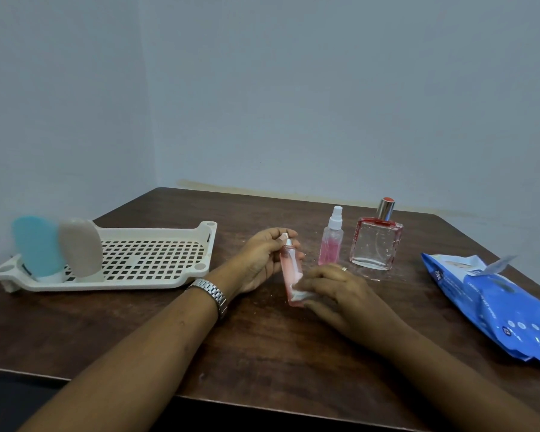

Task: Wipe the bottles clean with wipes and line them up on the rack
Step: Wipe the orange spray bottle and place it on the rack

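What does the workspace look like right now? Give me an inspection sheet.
Surface: dark wooden table, white specks scattered near the hands.
Job's things: blue bottle and beige bottle stand at the left end of the cream rack; spray bottle and square perfume bottle upright on the table; blue wipes pack at right, flap lifted.
Clutter: nothing seen.
Hands: left hand grips the slim pink bottle near its cap; right hand holds a white wipe against its lower part.
Cables: nothing seen.
Surroundings: plain pale wall behind.
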